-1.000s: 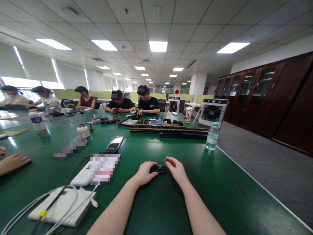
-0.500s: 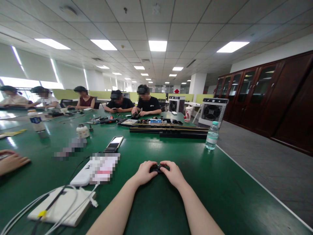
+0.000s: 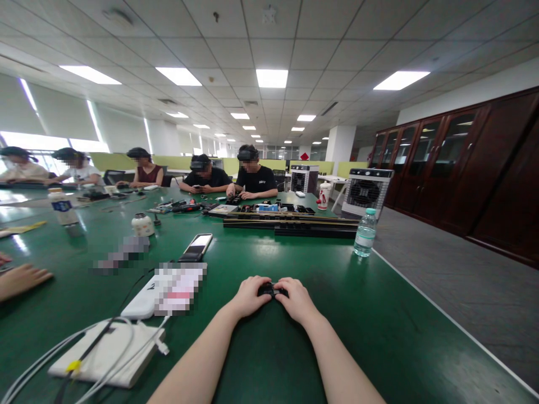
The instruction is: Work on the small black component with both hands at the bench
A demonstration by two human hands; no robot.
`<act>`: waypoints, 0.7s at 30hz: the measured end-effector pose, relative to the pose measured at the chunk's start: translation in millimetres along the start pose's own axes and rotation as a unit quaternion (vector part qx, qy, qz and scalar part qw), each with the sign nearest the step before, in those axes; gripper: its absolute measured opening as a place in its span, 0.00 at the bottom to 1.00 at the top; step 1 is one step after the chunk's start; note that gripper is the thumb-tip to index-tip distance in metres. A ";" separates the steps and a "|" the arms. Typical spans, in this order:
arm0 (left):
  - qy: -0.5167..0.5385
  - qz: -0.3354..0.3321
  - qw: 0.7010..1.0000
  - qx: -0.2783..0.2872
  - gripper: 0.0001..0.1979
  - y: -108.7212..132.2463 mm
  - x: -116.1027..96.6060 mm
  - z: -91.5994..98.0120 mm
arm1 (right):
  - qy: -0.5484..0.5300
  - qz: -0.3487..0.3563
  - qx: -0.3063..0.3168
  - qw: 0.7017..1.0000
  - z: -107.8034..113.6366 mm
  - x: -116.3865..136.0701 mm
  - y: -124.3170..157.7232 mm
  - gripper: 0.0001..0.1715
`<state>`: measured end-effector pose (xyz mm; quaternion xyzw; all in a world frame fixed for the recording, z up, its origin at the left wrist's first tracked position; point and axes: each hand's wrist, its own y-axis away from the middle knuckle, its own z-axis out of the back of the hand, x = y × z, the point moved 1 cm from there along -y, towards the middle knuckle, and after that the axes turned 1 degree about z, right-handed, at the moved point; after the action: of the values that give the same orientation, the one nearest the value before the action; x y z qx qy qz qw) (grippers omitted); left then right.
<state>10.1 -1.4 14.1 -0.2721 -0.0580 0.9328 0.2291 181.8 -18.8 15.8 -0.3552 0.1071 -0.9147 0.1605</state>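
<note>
Fingers (image 3: 261,280) hold black device (image 3: 266,289), long axis left-to-right.

Green table (image 3: 404,314) here, laid out around a phone (image 3: 200,247)
Jar (image 3: 143,226) left of it, bottle (image 3: 364,234) well right, black rails (image 3: 315,231) beyond.

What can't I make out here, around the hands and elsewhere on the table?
Black object: in the head view, the left hand and right hand partly cover it, and it's too small to identify.
Pink-and-white item: pixelation in the head view hides its markings.
Co-worker's hand: the head view's left edge cuts off the arm.
Bottle label: too small to read in the head view.
</note>
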 end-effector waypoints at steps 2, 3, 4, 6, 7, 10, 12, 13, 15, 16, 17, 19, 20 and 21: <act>0.000 0.000 1.000 -0.001 0.21 0.0 0.1 -0.1 | -0.001 -0.005 0.006 1.000 0.5 0.6 0.1 0.13; -0.001 0.000 1.000 -0.001 0.20 0.0 0.1 -0.2 | -0.003 -0.008 0.008 1.000 0.8 0.7 0.2 0.13; -0.001 0.000 1.000 -0.001 0.20 0.0 0.2 -0.4 | -0.007 -0.010 0.008 1.000 1.1 0.6 0.3 0.13; -0.002 -0.001 1.000 -0.002 0.20 -0.2 0.4 -0.7 | -0.020 -0.009 0.008 1.000 1.2 -0.2 0.7 0.14; -0.003 -0.002 1.000 -0.002 0.20 -0.3 0.6 -0.8 | -0.031 -0.006 0.008 0.999 1.1 -0.9 0.7 0.15; -0.006 -0.004 1.000 -0.001 0.21 -0.8 1.2 -1.3 | -0.076 -0.007 0.003 0.997 0.0 -4.6 0.4 0.20; -0.007 -0.005 1.000 0.000 0.22 -1.0 1.7 -1.6 | -0.102 -0.020 -0.003 0.995 -0.8 -7.9 -0.4 0.22; -0.006 -0.005 1.000 -0.001 0.22 -1.0 2.0 -1.8 | -0.111 -0.026 -0.004 0.993 -1.1 -9.5 -0.9 0.23; -0.003 -0.002 1.000 -0.004 0.22 -0.8 2.5 -2.1 | -0.121 -0.035 0.002 0.992 -1.9 -12.3 -2.0 0.22; 0.000 0.001 1.000 -0.006 0.23 -0.6 2.7 -2.2 | -0.123 -0.037 0.005 0.992 -2.2 -13.4 -2.6 0.22; 0.002 0.004 1.000 -0.006 0.23 -0.4 2.8 -2.2 | -0.124 -0.038 0.008 0.992 -2.4 -14.4 -3.0 0.22; 0.007 0.012 1.000 -0.004 0.24 0.0 2.8 -2.2 | -0.125 -0.040 0.010 0.991 -2.9 -16.1 -3.6 0.22; 0.010 0.015 1.000 -0.005 0.25 0.1 2.7 -2.0 | -0.126 -0.042 0.010 0.991 -3.1 -16.7 -3.8 0.22; 0.012 0.017 1.000 -0.005 0.25 0.2 2.5 -1.8 | -0.128 -0.043 0.010 0.991 -3.3 -17.1 -3.9 0.22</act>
<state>9.1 -0.4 11.3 -0.2850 -0.0557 0.9330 0.2125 190.7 -8.6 4.1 -0.4720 0.0607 -0.8688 0.1371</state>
